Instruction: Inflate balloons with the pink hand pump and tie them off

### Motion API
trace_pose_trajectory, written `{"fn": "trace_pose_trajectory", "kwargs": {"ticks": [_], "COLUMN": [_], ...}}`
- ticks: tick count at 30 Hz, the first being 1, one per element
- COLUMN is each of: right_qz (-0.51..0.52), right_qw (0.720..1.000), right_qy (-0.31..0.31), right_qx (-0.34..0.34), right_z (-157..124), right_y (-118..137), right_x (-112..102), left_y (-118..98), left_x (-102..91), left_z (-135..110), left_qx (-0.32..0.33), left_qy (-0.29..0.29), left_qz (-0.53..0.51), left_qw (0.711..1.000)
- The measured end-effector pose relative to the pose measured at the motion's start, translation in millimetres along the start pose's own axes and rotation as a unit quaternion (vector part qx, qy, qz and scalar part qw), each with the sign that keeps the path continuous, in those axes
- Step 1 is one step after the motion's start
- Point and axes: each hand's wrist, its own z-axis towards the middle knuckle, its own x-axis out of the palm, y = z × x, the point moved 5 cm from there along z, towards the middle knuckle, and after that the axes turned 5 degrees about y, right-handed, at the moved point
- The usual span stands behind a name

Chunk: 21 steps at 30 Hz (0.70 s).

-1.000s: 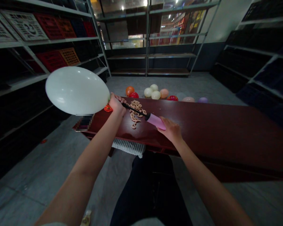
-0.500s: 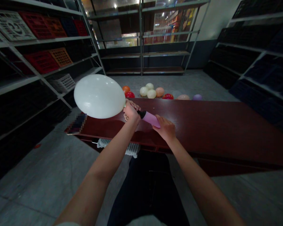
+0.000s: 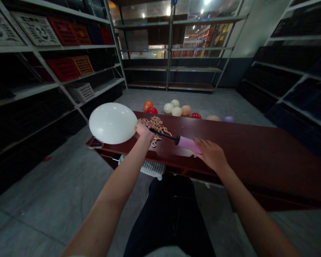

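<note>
The left hand (image 3: 143, 129) is gripping a white oval balloon (image 3: 112, 123). The right hand (image 3: 212, 153) is clasping a pink cylindrical pump (image 3: 187, 143).

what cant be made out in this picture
In the head view:
Neck of the white oval balloon: hidden by the left hand.
Tip of the black rod on the pink cylindrical pump: also hidden there.
Pump's right end: covered by the right hand.
Dark flat object on the glossy red-brown table: pixelated.
Lower part of the lavender round balloon: hidden by the table's far edge.
</note>
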Motion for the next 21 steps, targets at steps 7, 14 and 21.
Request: {"fn": "trace_pose_trajectory", "kwargs": {"ticks": [7,14,21], "right_qz": [-0.007,0.027,0.046], "right_qw": [1.000,0.999,0.999], "right_qy": [-0.027,-0.044,-0.023], "right_qx": [-0.004,-0.002,-0.019], "right_z": [-20,2,56], "right_y": [-13,3,41], "right_x": [-8,-2,-3], "left_y": [-7,-5,13], "left_x": [2.4,3.8,4.2], "left_z": [-8,-10,-10], "left_qx": [0.006,0.023,0.039], "left_qy": [0.026,0.045,0.033], "left_qz": [-0.021,-0.027,-0.008], "left_qw": [0.999,0.998,0.999]}}
